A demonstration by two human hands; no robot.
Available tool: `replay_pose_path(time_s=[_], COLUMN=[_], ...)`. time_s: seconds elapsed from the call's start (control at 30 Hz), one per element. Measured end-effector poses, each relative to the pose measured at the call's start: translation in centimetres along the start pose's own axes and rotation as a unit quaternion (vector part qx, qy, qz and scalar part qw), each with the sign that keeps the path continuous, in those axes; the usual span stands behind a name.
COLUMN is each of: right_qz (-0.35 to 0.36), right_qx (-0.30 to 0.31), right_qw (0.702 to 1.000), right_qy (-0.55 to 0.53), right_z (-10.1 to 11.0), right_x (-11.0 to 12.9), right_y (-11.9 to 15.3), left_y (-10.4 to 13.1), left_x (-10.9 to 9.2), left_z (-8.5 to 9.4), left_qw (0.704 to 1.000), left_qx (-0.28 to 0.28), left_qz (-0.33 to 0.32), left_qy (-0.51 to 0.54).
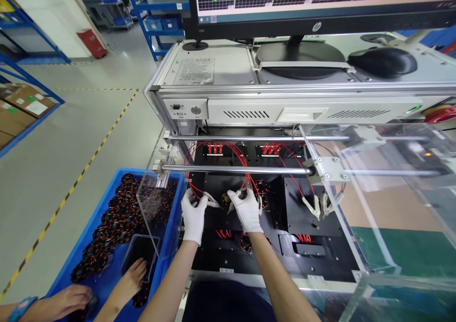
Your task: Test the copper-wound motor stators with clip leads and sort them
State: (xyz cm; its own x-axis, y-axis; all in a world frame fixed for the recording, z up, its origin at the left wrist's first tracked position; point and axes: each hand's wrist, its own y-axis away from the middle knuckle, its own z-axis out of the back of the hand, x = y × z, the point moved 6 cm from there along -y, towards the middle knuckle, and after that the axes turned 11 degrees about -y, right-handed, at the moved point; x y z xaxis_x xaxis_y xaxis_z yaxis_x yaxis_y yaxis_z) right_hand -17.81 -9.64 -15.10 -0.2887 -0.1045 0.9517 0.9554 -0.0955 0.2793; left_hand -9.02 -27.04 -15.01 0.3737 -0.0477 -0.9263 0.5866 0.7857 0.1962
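White gloves cover both hands. My left hand is closed on a white clip with red wires, over the left part of the black test bed. To its right, my right hand bends its fingers round a white clip, largely hidden by the glove. Red wires run from the red terminals down to the clips. A small wound coil lies between my hands, partly covered. Another coil sits just right of my right hand, and one more lies below it.
Metal rails cross above the bed. A clear cover stands on the right. Several white clips rest at the bed's right. At the left, another person's hands reach into a blue bin of coils. A monitor stands behind.
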Motion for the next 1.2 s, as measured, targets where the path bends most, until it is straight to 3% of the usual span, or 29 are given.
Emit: replay_pose_path(time_s=[0.07,0.13,0.2,0.27,0.33,0.43,0.5,0.63,0.7,0.77,0.83,0.9,1.0,1.1,1.2], right_qz=[-0.002,-0.007,0.0,0.032,0.051,-0.004,-0.015,0.076,0.088,0.082,0.049,0.001,-0.048,-0.034,-0.019], right_qx=[0.003,0.012,0.037,0.063,0.035,-0.039,-0.03,0.034,0.041,0.059,0.104,0.129,0.063,-0.025,-0.062], right_qw=[1.0,1.0,0.998,0.992,0.983,0.947,0.909,0.865,0.882,0.924,0.966,0.989,0.992,0.99,0.988], right_qy=[-0.003,0.007,0.045,0.102,0.172,0.319,0.416,0.495,0.461,0.369,0.232,0.075,-0.1,-0.137,-0.141], right_z=[-0.2,-0.4,-0.5,-0.1,1.4,4.4,5.3,4.9,5.0,5.0,4.3,3.2,1.8,1.1,0.9], right_x=[0.0,0.3,1.0,1.6,1.6,-0.6,-2.3,-2.9,-1.7,-0.1,1.0,1.3,0.4,-0.6,-0.9], right_y=[0.1,0.4,0.8,1.0,0.8,-0.2,-1.0,-1.8,-1.7,-1.3,-0.8,-0.4,-0.4,-0.6,-0.6], left_y=[0.5,1.1,1.9,2.3,2.3,2.3,2.2,2.0,1.9,1.8,1.7,1.6,1.5,1.4,1.5], left_x=[-1.8,-3.0,-3.4,-3.7,-3.9,-3.9,-3.7,-2.9,-2.5,-2.2,-2.0,-1.9,-1.7,-1.6,-1.7], left_z=[-0.4,-2.6,-5.1,-6.6,-6.9,-6.3,-5.6,-4.9,-4.9,-5.0,-5.0,-5.1,-5.1,-4.9,-5.0], left_qw=[0.992,0.977,0.956,0.946,0.949,0.95,0.952,0.95,0.948,0.947,0.948,0.949,0.951,0.954,0.954], left_qx=[-0.005,0.11,0.256,0.321,0.313,0.281,0.269,0.273,0.277,0.28,0.277,0.276,0.268,0.259,0.262], left_qz=[-0.09,-0.128,-0.096,-0.026,0.038,0.098,0.106,0.104,0.106,0.104,0.098,0.093,0.094,0.096,0.09], left_qy=[-0.092,-0.127,-0.106,-0.045,0.027,0.089,0.098,0.113,0.116,0.118,0.12,0.123,0.119,0.113,0.118])
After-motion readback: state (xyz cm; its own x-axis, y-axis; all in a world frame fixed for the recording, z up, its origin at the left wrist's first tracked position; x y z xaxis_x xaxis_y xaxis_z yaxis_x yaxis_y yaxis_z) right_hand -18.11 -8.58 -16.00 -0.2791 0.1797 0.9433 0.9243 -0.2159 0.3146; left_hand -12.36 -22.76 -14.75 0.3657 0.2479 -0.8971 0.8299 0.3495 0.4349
